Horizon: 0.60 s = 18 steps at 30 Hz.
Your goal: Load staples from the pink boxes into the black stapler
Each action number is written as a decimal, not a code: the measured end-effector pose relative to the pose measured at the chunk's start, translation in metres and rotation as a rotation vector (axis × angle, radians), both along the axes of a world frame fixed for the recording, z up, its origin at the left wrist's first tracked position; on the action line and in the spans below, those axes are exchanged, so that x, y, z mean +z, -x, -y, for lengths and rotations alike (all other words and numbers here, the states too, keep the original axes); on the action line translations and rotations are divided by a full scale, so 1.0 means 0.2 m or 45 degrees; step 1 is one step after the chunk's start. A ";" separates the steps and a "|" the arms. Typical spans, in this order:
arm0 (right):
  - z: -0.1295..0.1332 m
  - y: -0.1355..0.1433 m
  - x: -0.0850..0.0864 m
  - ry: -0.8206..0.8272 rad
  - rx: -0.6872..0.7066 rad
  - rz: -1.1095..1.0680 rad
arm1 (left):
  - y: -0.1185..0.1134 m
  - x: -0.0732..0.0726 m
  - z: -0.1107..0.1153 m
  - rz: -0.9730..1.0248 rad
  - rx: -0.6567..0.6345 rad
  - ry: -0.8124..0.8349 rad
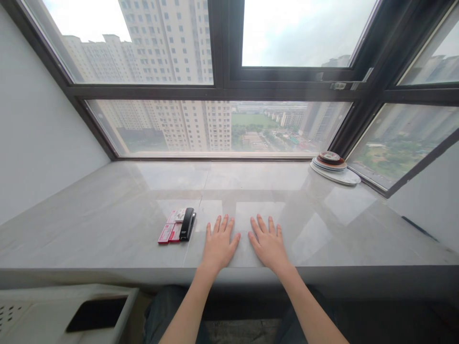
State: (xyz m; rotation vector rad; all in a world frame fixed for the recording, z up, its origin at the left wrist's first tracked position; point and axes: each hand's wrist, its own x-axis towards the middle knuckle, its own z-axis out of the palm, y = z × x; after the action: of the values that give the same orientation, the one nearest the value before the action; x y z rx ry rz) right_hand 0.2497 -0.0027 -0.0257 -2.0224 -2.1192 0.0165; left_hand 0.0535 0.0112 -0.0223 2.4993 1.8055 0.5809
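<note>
My left hand lies flat on the pale marble-look sill, palm down with fingers spread. Beside it, a short gap to the right, my right hand rests the same way, holding nothing. Left of my left hand is a black stapler, apart from the fingers. Small red-and-white boxes sit against the stapler's left side, with a small pale packet near the top. What is in the boxes cannot be seen.
A stack of plates stands in the far right corner by the window frame. At lower left, below the sill's front edge, is a white plastic piece with a dark opening. White walls close off both sides.
</note>
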 end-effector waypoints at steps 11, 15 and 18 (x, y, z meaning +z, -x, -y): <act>0.01 0.01 0.00 -0.026 -0.003 0.005 | 0.02 0.00 -0.01 0.026 -0.028 0.008; 0.01 0.01 0.00 -0.019 -0.008 0.001 | 0.02 0.00 -0.01 0.030 -0.027 0.012; 0.01 0.01 0.00 -0.016 -0.010 0.001 | 0.03 -0.01 -0.01 0.037 -0.028 0.018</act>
State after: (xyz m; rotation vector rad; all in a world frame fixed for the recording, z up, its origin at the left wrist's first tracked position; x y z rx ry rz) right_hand 0.2467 -0.0049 -0.0260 -2.0242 -2.1069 0.0013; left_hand 0.0479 0.0129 -0.0238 2.4852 1.7634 0.5977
